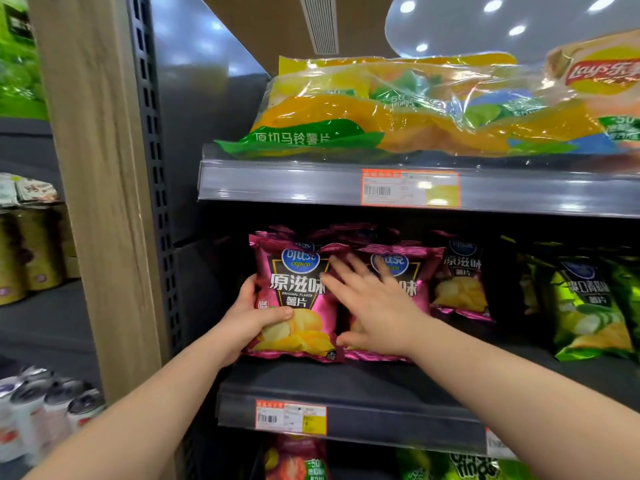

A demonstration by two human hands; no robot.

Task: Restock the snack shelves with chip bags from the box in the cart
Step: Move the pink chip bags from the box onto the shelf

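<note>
A magenta chip bag point(298, 282) stands upright at the left end of the middle shelf point(346, 386). My left hand point(247, 320) grips its lower left corner, thumb across the front. My right hand point(370, 299) lies flat with straight, spread fingers against a second magenta bag point(412, 271) just to the right. A third magenta bag point(460, 275) stands further right. The box and cart are out of view.
Green chip bags point(585, 306) fill the right of the middle shelf. A large clear multipack of yellow bags point(398, 105) lies on the upper shelf. A wooden post point(100, 188) stands at left, with cans point(52, 403) beyond it. More bags point(298, 459) sit below.
</note>
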